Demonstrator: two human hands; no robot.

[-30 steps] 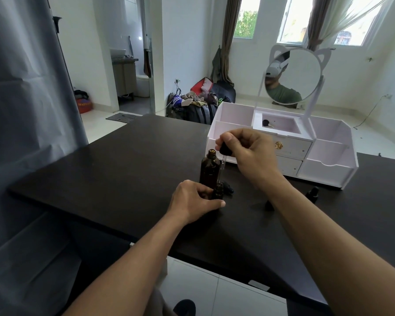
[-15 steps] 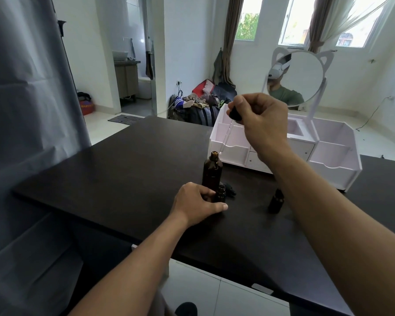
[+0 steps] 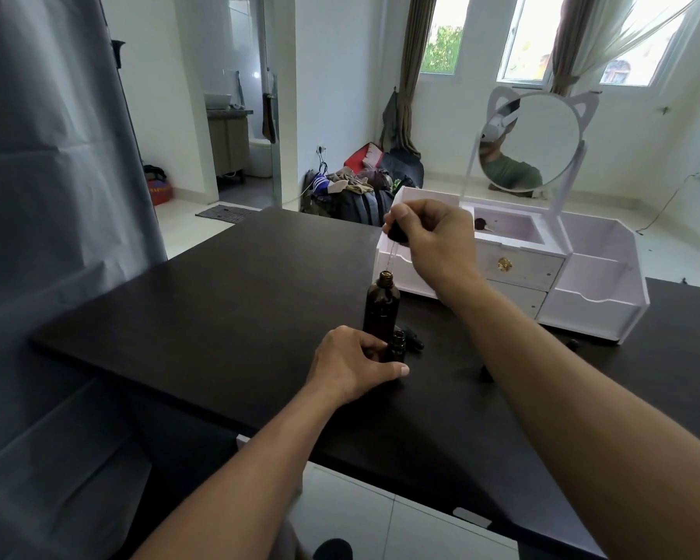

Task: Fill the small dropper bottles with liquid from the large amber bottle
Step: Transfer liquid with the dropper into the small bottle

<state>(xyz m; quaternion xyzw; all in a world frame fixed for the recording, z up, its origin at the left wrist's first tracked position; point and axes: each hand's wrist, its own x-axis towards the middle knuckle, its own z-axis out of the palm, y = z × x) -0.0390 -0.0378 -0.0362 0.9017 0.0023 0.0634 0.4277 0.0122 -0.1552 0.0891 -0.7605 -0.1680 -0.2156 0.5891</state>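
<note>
Black table (image 3: 219,317), dropper (image 3: 395,246) over amber bottle (image 3: 382,307)

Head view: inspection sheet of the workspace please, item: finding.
Surface: dark table, matte, no spill seen.
Job's things: large amber bottle upright, uncapped; small dropper bottle open in front of it; dropper tip just above the large bottle's mouth.
Clutter: white organizer with a cat-ear mirror; a dark cap beside the bottles; another small dark item partly hidden by the right arm.
Grippers: left hand holds the small bottle; right hand pinches the dropper bulb.
Cables: wall cord on the floor, far right.
Surroundings: grey curtain left; pile of bags on the floor.
</note>
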